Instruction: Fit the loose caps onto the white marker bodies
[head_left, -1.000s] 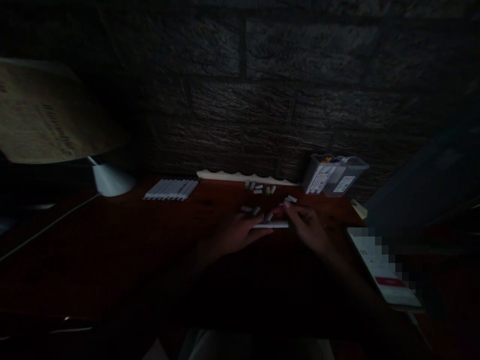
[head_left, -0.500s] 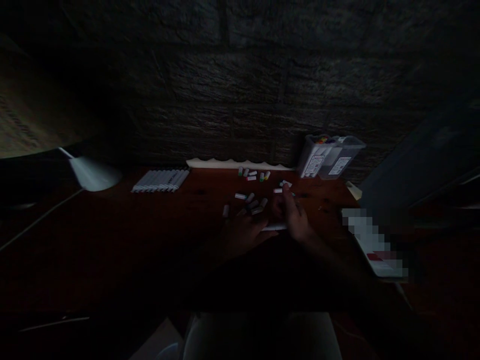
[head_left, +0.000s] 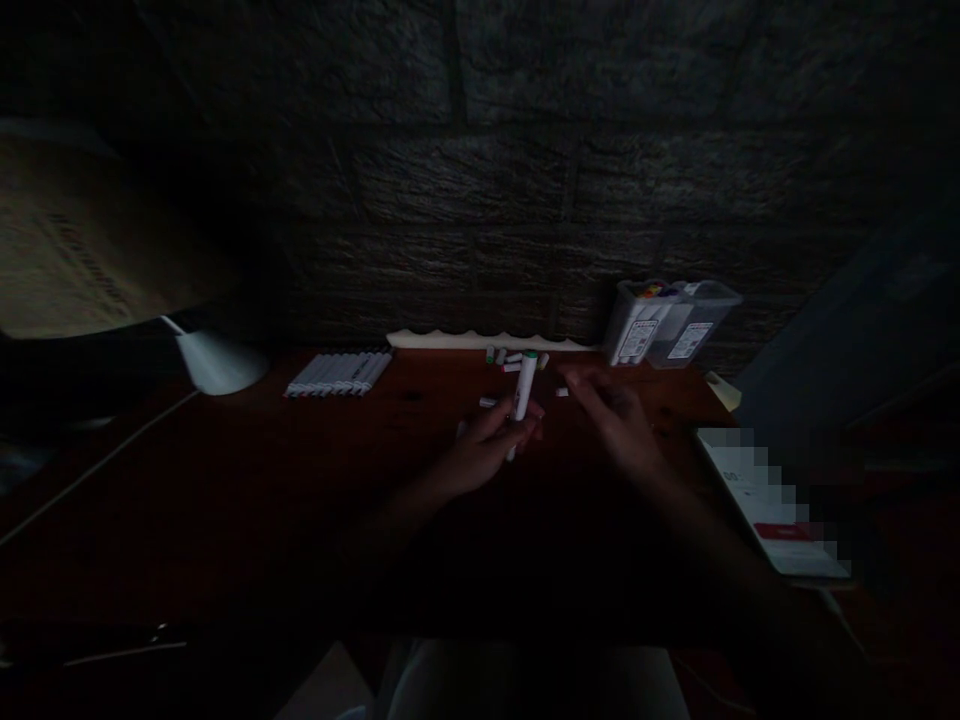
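Note:
My left hand (head_left: 487, 450) is closed around a white marker (head_left: 524, 385), which stands nearly upright and shows a green end at the top. To its right, my right hand (head_left: 615, 415) hovers over the table with thumb and fingertips brought together; whatever they may hold is too dark to make out. Just below those fingertips lies a small white cap (head_left: 562, 393). Several more loose caps, such as a green-ended one (head_left: 490, 354), lie behind the marker near the wall. Another cap (head_left: 487, 402) lies by my left fingers, which hide part of that area.
A row of white markers (head_left: 341, 373) lies at the left, near a lamp (head_left: 221, 362). Clear plastic boxes (head_left: 679, 325) with markers stand at the back right. A laptop or tablet, partly blurred out (head_left: 772, 510), lies at the right. A brick wall (head_left: 480, 180) bounds the wooden table.
My left hand has raised the marker from lying flat to nearly upright. My right hand has moved away to the right from it. The view has shifted slightly.

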